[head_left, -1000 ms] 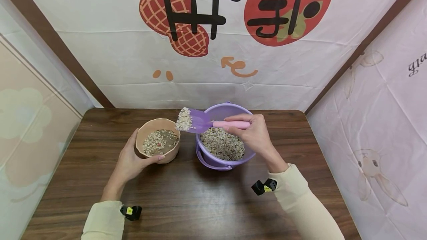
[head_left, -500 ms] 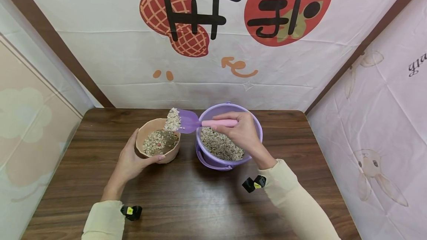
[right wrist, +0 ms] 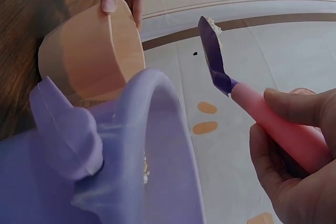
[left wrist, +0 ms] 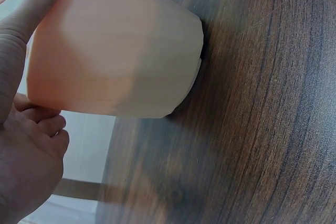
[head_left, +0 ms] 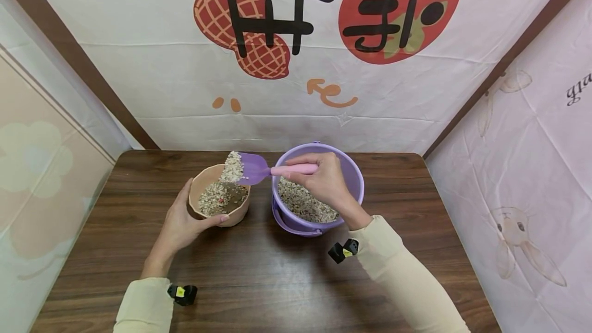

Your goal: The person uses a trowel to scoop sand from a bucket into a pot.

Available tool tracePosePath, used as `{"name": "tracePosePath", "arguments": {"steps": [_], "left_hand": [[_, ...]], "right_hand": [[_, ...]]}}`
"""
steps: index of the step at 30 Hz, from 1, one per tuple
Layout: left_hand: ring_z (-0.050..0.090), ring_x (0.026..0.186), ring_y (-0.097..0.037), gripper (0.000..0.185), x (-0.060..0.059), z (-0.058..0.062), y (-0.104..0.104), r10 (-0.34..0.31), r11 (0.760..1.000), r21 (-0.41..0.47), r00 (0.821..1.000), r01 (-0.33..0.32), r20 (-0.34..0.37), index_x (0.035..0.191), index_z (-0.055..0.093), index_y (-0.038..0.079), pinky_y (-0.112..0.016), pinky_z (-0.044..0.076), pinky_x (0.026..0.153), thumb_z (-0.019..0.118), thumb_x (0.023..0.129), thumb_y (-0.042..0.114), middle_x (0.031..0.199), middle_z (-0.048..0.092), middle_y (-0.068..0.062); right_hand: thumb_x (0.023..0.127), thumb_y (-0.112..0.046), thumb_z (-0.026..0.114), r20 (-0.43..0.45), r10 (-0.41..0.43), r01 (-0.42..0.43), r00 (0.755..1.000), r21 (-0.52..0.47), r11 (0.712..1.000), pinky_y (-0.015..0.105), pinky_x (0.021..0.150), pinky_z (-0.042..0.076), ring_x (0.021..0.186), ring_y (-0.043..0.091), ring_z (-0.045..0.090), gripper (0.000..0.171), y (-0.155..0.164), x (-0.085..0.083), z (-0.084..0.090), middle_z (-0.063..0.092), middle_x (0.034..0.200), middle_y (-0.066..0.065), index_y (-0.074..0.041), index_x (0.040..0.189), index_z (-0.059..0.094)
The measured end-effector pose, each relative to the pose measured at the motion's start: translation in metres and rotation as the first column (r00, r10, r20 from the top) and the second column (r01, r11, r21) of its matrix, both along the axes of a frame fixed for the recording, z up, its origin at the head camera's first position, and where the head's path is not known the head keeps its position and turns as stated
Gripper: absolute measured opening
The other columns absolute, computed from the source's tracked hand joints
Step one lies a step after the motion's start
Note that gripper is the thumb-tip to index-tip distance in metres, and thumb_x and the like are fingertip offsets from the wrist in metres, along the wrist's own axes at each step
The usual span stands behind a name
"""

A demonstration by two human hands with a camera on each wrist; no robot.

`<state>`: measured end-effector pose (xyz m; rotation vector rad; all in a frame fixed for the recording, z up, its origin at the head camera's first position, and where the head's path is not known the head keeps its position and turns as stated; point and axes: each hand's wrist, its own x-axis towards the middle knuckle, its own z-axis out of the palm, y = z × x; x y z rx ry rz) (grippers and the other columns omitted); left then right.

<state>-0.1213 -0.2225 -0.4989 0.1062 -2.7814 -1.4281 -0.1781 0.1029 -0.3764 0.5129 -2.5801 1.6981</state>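
My right hand (head_left: 319, 176) grips the pink handle of a small purple shovel (head_left: 254, 167), fingers curled round it. Pale gravel (head_left: 233, 167) is heaped at the front of its blade, which overlaps the far right rim of a peach-coloured flowerpot (head_left: 236, 216) in the head view. Gravel and a brownish patch of floor show inside that pot. My left hand (head_left: 178, 222) holds the pot from the left, thumb over the near side and fingers round the far side. Under my right hand stands a purple bucket (head_left: 356, 179) with mixed gravel (head_left: 307, 202) in it.
The bucket's purple handle (head_left: 296, 229) hangs down at its near side. Both containers stand on a dark wooden table (head_left: 277, 281), near its back edge. A printed white cloth (head_left: 185, 132) rises behind, and more cloth hangs at both sides.
My right hand has moved left with the loaded shovel, from over the bucket's left side to over the flowerpot's rim. The left hand and pot have stayed in place.
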Motion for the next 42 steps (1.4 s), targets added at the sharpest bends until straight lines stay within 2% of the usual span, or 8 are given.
{"name": "tracePosePath", "arguments": {"steps": [6,12,20,25,33,42], "left_hand": [[0.027,0.144,-0.050,0.134,0.000,0.000,0.000,0.002,1.000,0.000,1.000,-0.002,0.005,0.164,0.004,0.012,-0.070,0.028,0.110,0.093,0.070,0.048,0.162,0.022,-0.027],[0.027,0.144,-0.050,0.135,-0.001,0.000,0.000,0.006,1.000,-0.005,1.000,-0.006,0.007,0.164,0.004,0.010,-0.070,0.028,0.110,0.093,0.070,0.048,0.161,0.023,-0.029],[0.027,0.144,-0.051,0.135,-0.001,0.000,0.001,0.007,1.000,0.000,1.000,-0.007,0.010,0.164,0.004,0.011,-0.071,0.028,0.110,0.093,0.070,0.048,0.161,0.023,-0.029],[0.028,0.144,-0.050,0.135,0.000,-0.001,0.000,0.010,1.000,0.006,1.000,-0.010,0.004,0.164,0.005,0.010,-0.070,0.028,0.110,0.093,0.069,0.047,0.161,0.024,-0.029],[0.027,0.144,-0.050,0.135,0.000,-0.001,0.000,0.008,1.000,0.001,1.000,-0.008,0.010,0.164,0.004,0.011,-0.071,0.027,0.110,0.093,0.070,0.048,0.161,0.023,-0.029],[0.026,0.145,-0.050,0.134,0.000,-0.001,0.000,0.010,1.000,0.001,1.000,-0.010,0.006,0.164,0.005,0.011,-0.070,0.027,0.110,0.093,0.070,0.047,0.161,0.023,-0.029]], "right_hand": [[0.079,-0.013,0.089,-0.031,0.007,-0.006,1.000,0.022,1.000,0.021,0.053,0.043,0.076,0.006,0.063,0.021,-0.007,-0.004,-0.001,0.078,0.086,-0.004,-0.008,0.098,0.083],[0.078,-0.015,0.089,-0.057,0.003,0.001,0.998,0.060,0.998,0.023,0.062,0.050,0.081,0.005,0.068,0.019,-0.014,-0.007,-0.002,0.078,0.087,-0.004,-0.010,0.096,0.083],[0.080,-0.013,0.088,-0.037,0.016,-0.013,0.999,0.082,0.997,0.023,0.057,0.050,0.084,0.006,0.069,0.019,-0.022,-0.010,-0.004,0.078,0.088,-0.002,-0.009,0.098,0.083],[0.081,-0.013,0.087,-0.022,0.018,-0.016,1.000,0.110,0.994,0.023,0.053,0.049,0.077,0.006,0.068,0.019,-0.027,-0.012,-0.005,0.078,0.087,-0.001,-0.009,0.099,0.082],[0.080,-0.016,0.089,-0.050,0.013,-0.004,0.999,0.179,0.984,0.023,0.070,0.055,0.087,0.006,0.070,0.019,-0.035,-0.015,-0.006,0.078,0.088,-0.001,-0.011,0.097,0.083],[0.080,-0.015,0.088,-0.029,0.017,-0.011,0.999,0.195,0.981,0.023,0.069,0.056,0.083,0.006,0.071,0.020,-0.041,-0.018,-0.007,0.077,0.084,-0.004,-0.011,0.098,0.083]]}}
